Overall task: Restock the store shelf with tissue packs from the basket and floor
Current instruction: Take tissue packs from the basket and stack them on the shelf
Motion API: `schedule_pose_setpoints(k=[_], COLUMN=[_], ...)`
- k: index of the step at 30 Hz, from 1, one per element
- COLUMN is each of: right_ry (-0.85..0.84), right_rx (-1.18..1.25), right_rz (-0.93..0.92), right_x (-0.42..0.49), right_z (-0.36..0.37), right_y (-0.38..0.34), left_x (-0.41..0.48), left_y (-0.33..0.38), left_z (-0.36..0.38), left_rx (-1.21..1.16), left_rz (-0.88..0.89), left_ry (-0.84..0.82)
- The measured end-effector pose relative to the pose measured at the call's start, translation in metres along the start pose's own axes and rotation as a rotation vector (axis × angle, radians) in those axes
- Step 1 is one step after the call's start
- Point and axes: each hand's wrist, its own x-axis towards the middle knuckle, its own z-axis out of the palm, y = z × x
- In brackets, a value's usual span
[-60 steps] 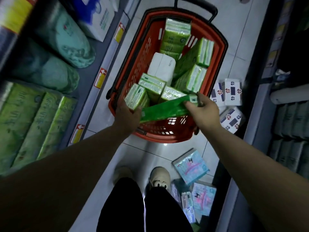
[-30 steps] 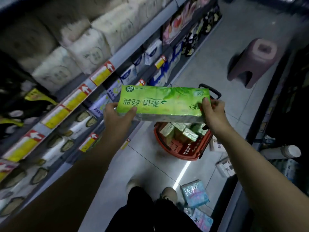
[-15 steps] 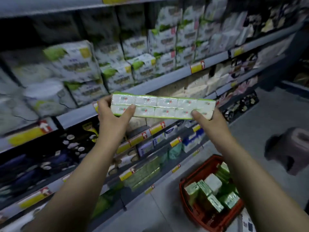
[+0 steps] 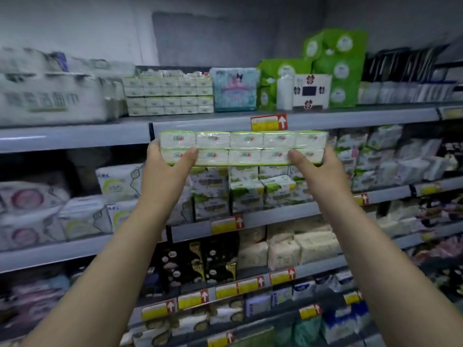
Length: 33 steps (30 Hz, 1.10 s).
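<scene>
Evidently mid-restock, the long tissue pack [image 4: 241, 147] was held level just before the top shelf edge [image 4: 100, 132], the left hand [image 4: 165, 166] and right hand [image 4: 319, 166] each pinching an end, not yet shelved near the matching stack [image 4: 170, 96] at far left, the basket out of view.

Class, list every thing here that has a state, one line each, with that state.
Long tissue pack: held level in the air at the top shelf edge, not yet shelved.
Left hand: grips the pack's left end.
Right hand: grips the pack's right end.
Matching packs: stacked on the top shelf.
</scene>
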Motion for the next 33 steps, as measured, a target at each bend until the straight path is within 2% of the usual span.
schedule_pose_setpoints(k=[6,12,18,24,29,33], right_ry=[-0.021,-0.001,-0.049,0.014,0.027,0.009], right_rx=[0.09,0.08,0.022,0.123,0.056,0.003], right_rz=[-0.133,-0.219,-0.282,-0.311,-0.305,-0.251], right_x=[0.037,0.085,0.139,0.204,0.258,0.298], right_z=[0.03,0.073,0.128,0.192,0.23,0.258], right_y=[-0.035,-0.057,-0.075,-0.086,-0.097,-0.107], left_x=[0.042,0.1,0.166,0.232,0.289,0.332], left_y=[0.024,0.029,0.024,0.019,0.02,0.013], left_z=[-0.023,-0.04,-0.051,-0.052,-0.045,-0.041], left_rx=[0.043,0.1,0.087,0.087,0.083,0.267], left_rz=[0.104,0.203,0.15,0.188,0.204,0.124], left_ry=[0.06,0.076,0.153,0.303,0.238,0.26])
